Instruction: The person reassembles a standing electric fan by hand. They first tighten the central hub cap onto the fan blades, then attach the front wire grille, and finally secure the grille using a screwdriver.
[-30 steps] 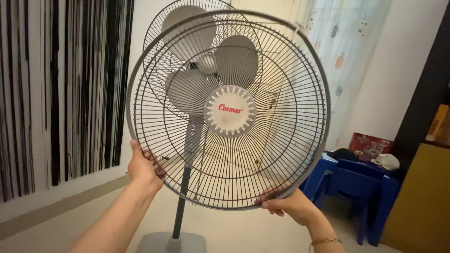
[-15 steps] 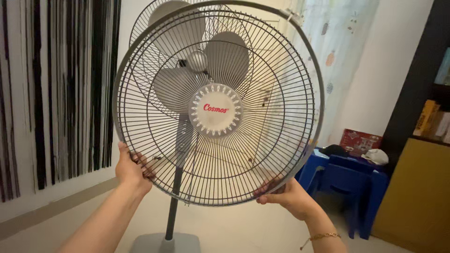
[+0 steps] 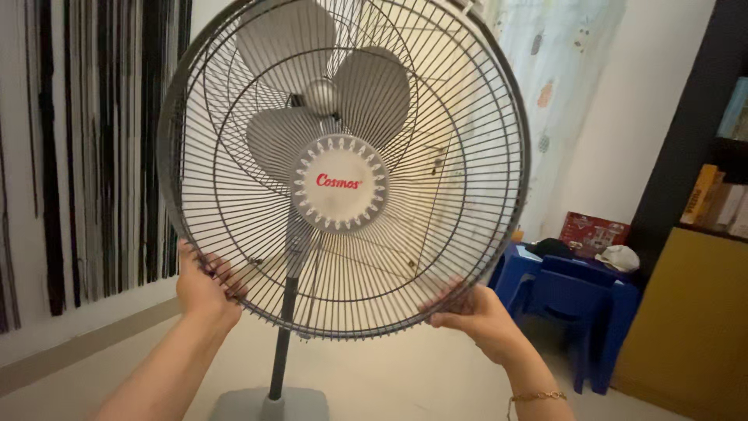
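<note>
Round wire fan guard (image 3: 436,195), thin grey metal spokes, smooth pale plastic hub disc, held up in front of the standing fan (image 3: 319,97). Left hand (image 3: 204,290) curls on the lower-left rim, fingers hooked through the wires. Right hand (image 3: 475,316) grips the lower-right rim, fingers wrapped. Three matte grey rounded blades behind. Slim dark pole (image 3: 278,355), flat grey base. Glossy blue plastic chairs (image 3: 573,300) at right.

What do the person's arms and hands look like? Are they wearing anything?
Both arms are bare, with no sleeves showing. The left hand wears nothing: no glove, ring or watch in view. The right hand has a thin gold chain bracelet at the wrist. No gloves.
</note>
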